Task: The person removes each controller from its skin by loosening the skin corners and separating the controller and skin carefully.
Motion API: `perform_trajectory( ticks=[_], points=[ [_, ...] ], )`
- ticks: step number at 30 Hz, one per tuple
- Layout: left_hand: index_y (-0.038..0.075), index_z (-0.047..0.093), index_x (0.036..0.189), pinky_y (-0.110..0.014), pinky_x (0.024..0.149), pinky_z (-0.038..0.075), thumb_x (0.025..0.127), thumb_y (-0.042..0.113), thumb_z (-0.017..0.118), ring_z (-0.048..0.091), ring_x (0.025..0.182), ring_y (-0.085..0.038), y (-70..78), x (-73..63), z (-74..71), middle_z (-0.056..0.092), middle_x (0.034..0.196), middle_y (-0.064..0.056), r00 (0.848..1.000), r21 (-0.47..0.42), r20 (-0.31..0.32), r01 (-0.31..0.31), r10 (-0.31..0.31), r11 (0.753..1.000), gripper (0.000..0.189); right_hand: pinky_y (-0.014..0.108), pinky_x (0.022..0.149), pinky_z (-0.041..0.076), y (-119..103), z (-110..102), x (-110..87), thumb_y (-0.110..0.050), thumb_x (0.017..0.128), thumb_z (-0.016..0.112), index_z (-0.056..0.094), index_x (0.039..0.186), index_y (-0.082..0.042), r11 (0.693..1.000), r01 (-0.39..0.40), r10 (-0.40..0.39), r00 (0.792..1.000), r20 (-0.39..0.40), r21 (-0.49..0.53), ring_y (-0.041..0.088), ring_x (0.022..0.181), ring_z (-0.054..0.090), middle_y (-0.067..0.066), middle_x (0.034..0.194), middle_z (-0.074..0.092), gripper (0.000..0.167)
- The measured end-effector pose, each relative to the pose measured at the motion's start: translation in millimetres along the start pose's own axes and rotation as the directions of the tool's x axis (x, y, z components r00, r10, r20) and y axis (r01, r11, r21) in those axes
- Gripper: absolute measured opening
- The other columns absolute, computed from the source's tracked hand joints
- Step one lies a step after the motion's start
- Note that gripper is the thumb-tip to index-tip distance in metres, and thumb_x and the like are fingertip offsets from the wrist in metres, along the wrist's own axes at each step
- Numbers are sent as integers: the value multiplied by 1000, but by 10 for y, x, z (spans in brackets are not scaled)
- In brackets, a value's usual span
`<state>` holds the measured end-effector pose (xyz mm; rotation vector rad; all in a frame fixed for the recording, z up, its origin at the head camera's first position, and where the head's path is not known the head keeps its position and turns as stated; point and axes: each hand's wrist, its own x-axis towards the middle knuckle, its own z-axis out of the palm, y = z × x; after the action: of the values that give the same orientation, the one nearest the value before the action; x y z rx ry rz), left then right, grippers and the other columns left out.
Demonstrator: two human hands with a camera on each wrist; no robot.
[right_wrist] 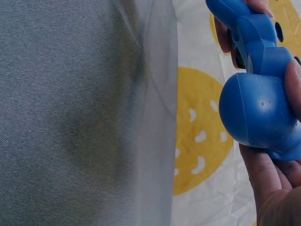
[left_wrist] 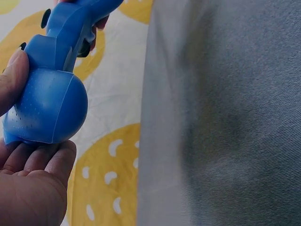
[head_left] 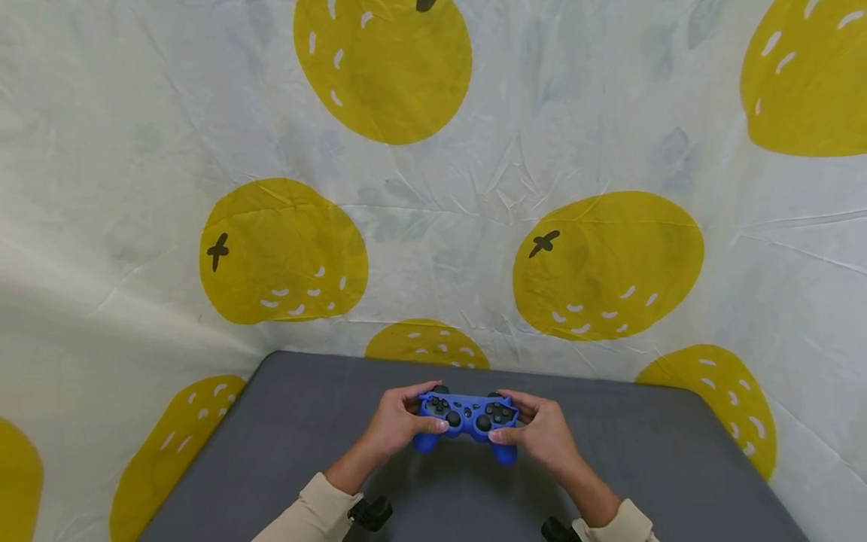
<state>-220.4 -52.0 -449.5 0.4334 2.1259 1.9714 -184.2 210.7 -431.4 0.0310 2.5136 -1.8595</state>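
Note:
A blue game controller (head_left: 467, 412) with black thumbsticks and buttons is held level between both hands, over the grey table. My left hand (head_left: 396, 421) grips its left side, thumb lying across the front near the left stick. On the other side my right hand (head_left: 545, 433) grips it the same way, thumb by the right stick. In the left wrist view the controller's rounded handle (left_wrist: 49, 106) sits between thumb and fingers. The right wrist view shows the other handle (right_wrist: 258, 108) with fingers beneath it and the thumb on top.
A grey cloth-covered table (head_left: 305, 421) spreads below the hands. Behind it and at the sides hangs a pale curtain (head_left: 440, 271) printed with large yellow fruit. Dark wrist cameras (head_left: 371, 513) sit at the sleeve cuffs.

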Motion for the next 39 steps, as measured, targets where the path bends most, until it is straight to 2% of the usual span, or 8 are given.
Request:
perform_trajectory(
  ticks=[8,15,31,39],
  points=[
    [6,63,144,-30,81,63,80,5,89,75,102,-21,-51,-37,5,71,131,-24,1000,-3,3,12,-12,1000,68,27,81,63,84,41,-3,4,68,94,67,135,3,1000,2,-2,1000,-4,25,31,112,75,25,129,72,72],
    [6,64,143,-29,80,63,80,3,89,75,100,-19,-88,-47,8,72,129,-23,1000,-12,5,17,-17,1000,68,28,82,63,131,66,-7,4,68,94,68,134,4,999,2,-2,1000,-7,37,31,111,75,26,128,71,71],
    [5,62,145,-30,83,63,82,6,88,75,106,-22,-190,-58,-30,69,134,-24,999,-34,22,39,-39,999,68,28,82,63,195,130,2,1,67,96,69,132,3,1000,-18,18,1000,-12,22,28,109,75,26,128,72,71],
    [4,61,145,-31,83,63,81,6,89,76,104,-21,-245,-50,-34,70,132,-24,999,-42,26,40,-39,998,69,29,81,63,239,138,1,2,67,95,68,133,4,1000,-3,3,1000,-2,19,30,109,75,26,128,72,71]
  ],
)
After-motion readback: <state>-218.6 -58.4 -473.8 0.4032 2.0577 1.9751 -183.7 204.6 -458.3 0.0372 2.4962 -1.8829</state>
